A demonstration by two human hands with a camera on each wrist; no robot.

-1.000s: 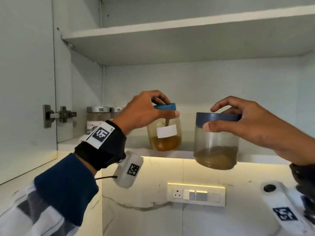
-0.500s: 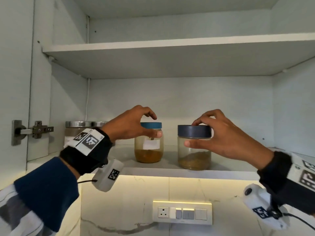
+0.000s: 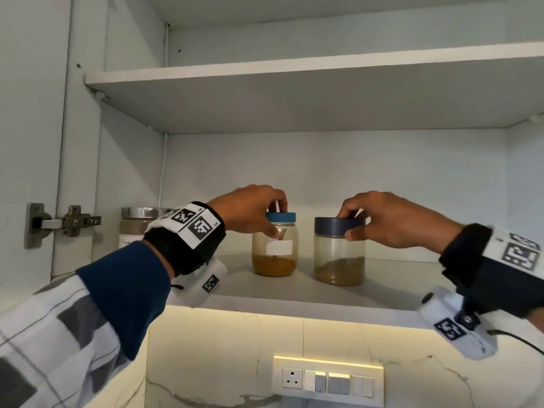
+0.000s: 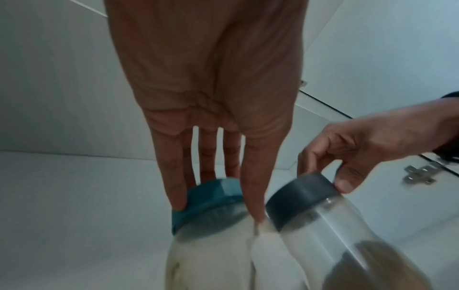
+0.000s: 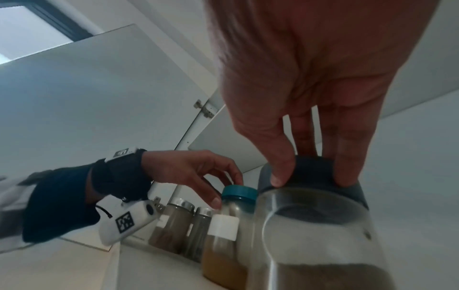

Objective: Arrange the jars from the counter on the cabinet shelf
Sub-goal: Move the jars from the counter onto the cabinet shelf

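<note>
Two clear jars stand side by side on the lower cabinet shelf (image 3: pixel 294 301). The teal-lidded jar (image 3: pixel 275 260) has a white label and orange-brown powder at its bottom. My left hand (image 3: pixel 278 219) grips its lid from above, thumb at the front and fingers behind. In the left wrist view my fingers (image 4: pixel 174 186) curl over the teal lid (image 4: pixel 211 200). The wider dark-blue-lidded jar (image 3: pixel 338 260) holds brown powder, and my right hand (image 3: pixel 348 223) grips its lid the same way. In the right wrist view, thumb and fingers (image 5: pixel 280 172) pinch that lid (image 5: pixel 310 170).
Steel-lidded jars (image 3: pixel 138 228) stand at the shelf's back left, behind my left wrist. The open door's hinge (image 3: pixel 64 223) is at the left. An upper shelf (image 3: pixel 294 72) hangs overhead. Bare shelf lies right of the dark-lidded jar. A switch panel (image 3: pixel 328 379) sits below.
A second ago both jars hung in the air in front of the shelf edge. They now stand on the shelf, further in, with both hands still on the lids.
</note>
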